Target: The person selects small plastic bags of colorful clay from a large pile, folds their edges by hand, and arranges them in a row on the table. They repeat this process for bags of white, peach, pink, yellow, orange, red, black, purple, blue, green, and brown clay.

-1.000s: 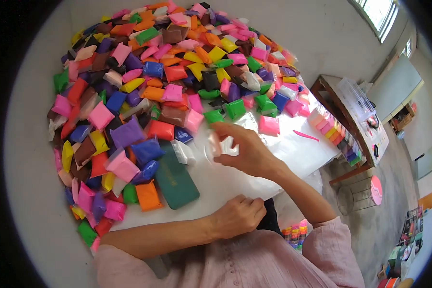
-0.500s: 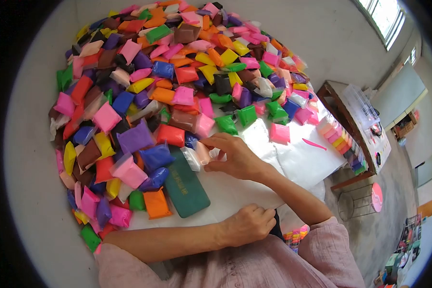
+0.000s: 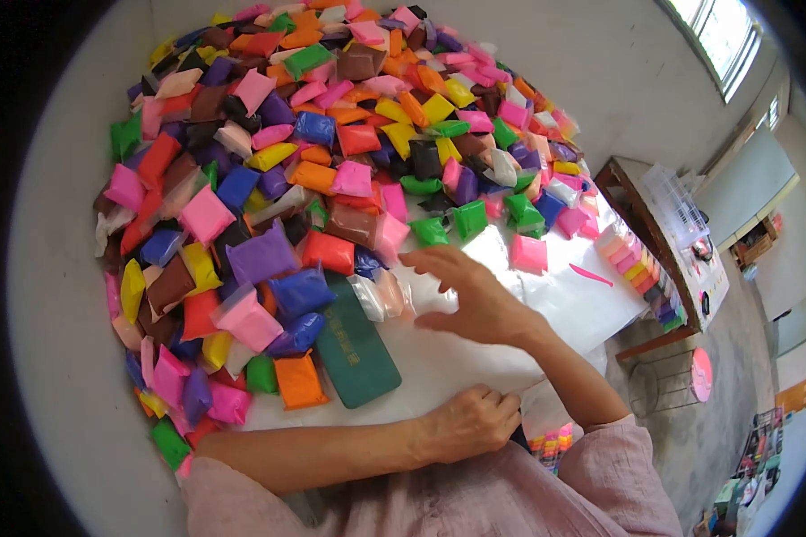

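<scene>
My right hand (image 3: 470,295) hovers over the white sheet (image 3: 448,371), fingers apart with nothing between them. Just left of its fingertips lie a peach packet (image 3: 392,294) and a white packet (image 3: 367,298), at the upper right edge of a dark green case (image 3: 356,349) with gold lettering. My left hand (image 3: 475,422) rests near the table's front edge with its fingers curled together; whether anything is inside cannot be seen. An orange packet (image 3: 301,382) and a blue packet (image 3: 297,335) are left of the case.
A big heap of coloured packets (image 3: 331,134) rises against the wall. To the right are a pink strip (image 3: 591,275), a row of stacked packets (image 3: 640,268), a wooden side table (image 3: 663,237) with a clear plastic basket (image 3: 676,204), and a stool with a pink top (image 3: 701,375).
My right hand has let go of the peach packet, opened and moved right. The packet now lies beside the case. My left hand has stayed almost in place.
</scene>
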Tool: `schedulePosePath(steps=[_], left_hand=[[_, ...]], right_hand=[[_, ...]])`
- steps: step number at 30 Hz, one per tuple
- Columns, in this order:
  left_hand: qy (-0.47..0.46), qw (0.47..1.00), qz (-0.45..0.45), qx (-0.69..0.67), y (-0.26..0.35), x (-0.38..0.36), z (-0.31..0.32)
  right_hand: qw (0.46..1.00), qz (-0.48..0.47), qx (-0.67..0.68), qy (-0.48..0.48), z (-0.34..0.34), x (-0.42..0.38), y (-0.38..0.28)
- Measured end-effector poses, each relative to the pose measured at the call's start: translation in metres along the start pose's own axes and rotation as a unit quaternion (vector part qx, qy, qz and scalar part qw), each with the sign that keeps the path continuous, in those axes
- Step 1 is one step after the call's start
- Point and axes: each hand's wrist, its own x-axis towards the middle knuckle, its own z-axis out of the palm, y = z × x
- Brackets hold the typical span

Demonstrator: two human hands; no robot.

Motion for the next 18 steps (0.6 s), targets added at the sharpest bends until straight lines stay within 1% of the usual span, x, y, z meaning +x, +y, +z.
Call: schedulePosePath(steps=[2,3,6,7,10,13,15,16,18], left_hand=[[-0.01,1.0,0.0,0.004,0.002,-0.001,0.004],[-0.018,1.0,0.0,0.008,0.002,-0.001,0.005],[-0.025,1.0,0.003,0.008,0.002,-0.001,0.004],[-0.024,1.0,0.005,0.003,0.002,-0.002,0.003],[-0.021,1.0,0.006,-0.007,0.002,-0.003,0.002],[-0.019,1.0,0.005,-0.004,0.002,-0.003,0.001],[-0.02,1.0,0.009,-0.008,0.001,-0.003,0.0],[-0.013,1.0,-0.006,-0.019,0.001,-0.003,0.0],[0.001,0.998,-0.034,-0.048,0.002,-0.003,0.001]], right_hand=[[0.999,0.037,0.005,-0.017,-0.015,0.012,0.011],[0.995,0.012,-0.101,0.017,-0.013,0.02,0.017],[0.983,-0.034,-0.179,-0.001,-0.001,0.051,0.024],[0.983,-0.039,-0.181,-0.011,0.006,0.059,0.028],[0.977,0.014,-0.212,-0.026,0.014,0.071,0.028],[0.975,0.003,-0.219,-0.042,0.011,0.071,0.031],[0.978,-0.027,-0.208,-0.001,0.0,0.064,0.032],[0.978,-0.039,-0.204,0.022,-0.007,0.057,0.032],[0.996,0.019,-0.077,0.046,-0.027,0.032,0.028]])
